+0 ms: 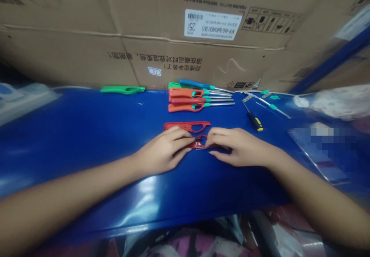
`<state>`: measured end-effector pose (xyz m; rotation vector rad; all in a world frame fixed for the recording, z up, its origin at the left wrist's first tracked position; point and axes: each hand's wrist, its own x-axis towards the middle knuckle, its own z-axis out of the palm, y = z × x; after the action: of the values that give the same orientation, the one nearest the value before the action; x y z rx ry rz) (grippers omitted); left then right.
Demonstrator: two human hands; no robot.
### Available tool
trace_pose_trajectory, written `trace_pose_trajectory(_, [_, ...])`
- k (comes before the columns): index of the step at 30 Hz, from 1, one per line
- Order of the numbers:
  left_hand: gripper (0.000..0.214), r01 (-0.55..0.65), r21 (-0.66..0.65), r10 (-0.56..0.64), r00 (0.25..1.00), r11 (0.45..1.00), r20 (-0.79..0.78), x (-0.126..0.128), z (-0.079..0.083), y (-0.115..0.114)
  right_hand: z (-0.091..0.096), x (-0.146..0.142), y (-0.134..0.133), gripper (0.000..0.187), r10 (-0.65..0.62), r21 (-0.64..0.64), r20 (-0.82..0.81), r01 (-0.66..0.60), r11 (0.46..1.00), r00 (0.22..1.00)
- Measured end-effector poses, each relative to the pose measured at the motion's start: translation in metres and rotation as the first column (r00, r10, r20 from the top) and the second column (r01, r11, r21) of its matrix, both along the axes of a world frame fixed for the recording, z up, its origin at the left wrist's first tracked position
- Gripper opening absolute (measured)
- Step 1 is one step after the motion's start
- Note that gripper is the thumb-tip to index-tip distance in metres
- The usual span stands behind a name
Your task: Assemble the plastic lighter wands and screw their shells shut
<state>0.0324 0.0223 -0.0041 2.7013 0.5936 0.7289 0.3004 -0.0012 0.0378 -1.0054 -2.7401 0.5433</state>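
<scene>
Both of my hands rest on the blue table [86, 133] and pinch a red lighter shell [200, 142] between them. My left hand [163, 151] grips its left end with curled fingers. My right hand [238, 146] covers its right end. Just beyond them lies a second red shell half [187, 126], open side up. Further back lie three assembled orange lighters [186, 99] with teal tips and metal nozzles, side by side.
A green lighter body [123, 89] lies at the back left, a blue lighter [196, 84] behind the orange ones. A black-and-yellow screwdriver [254, 120] and loose teal-tipped nozzles [270, 104] lie to the right. Cardboard boxes [173, 29] wall off the back. Plastic bags sit on both sides.
</scene>
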Motion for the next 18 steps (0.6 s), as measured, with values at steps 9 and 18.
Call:
trace_pose_trajectory(9, [0.028,0.045,-0.026,-0.046,0.999,0.999,-0.021,-0.0002,0.0021,0.0028,-0.0025,0.0009,0.001,0.019,-0.015,0.017,-0.001,0.015,1.0,1.0])
trace_pose_trajectory(18, [0.028,0.027,-0.013,-0.028,0.998,1.0,-0.053,0.0002,0.0007,0.0025,-0.0061,0.0001,0.0029,0.011,-0.063,0.016,0.012,0.063,0.998,0.998])
